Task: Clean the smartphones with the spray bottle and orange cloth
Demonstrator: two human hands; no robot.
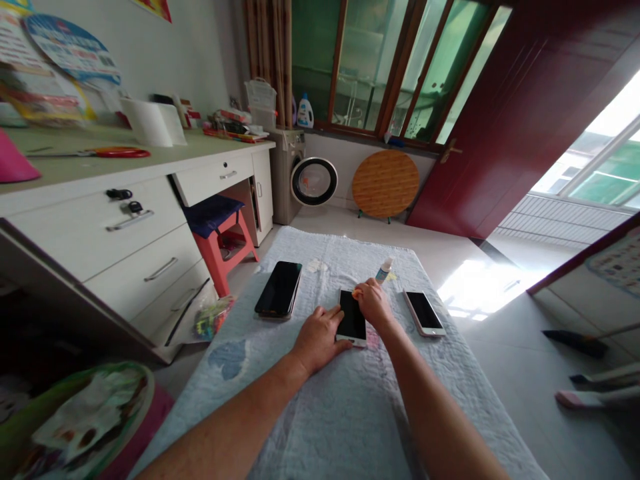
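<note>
A white-framed smartphone [353, 318] with a black screen lies face up on the cloth-covered table, between my hands. My left hand [317, 335] grips its left side, with fingertips at the left edge and the thumb at the lower end. Closed over the upper right of the screen, my right hand [373, 303] pinches a small orange piece [357, 293], mostly covered by the fingers. Just beyond that hand stands a small spray bottle [384, 269] with a white top. To the right lies another white smartphone [424, 313]; to the left, a stack of dark-screened phones [279, 289].
A light blue quilted cloth [320, 413] covers the table. A filled waste bin [150, 390] stands at lower left, and a red stool [227, 247] sits beside the white desk [140, 233]. Farther back are a washing machine [287, 180] with its door open and a round wooden board [386, 183].
</note>
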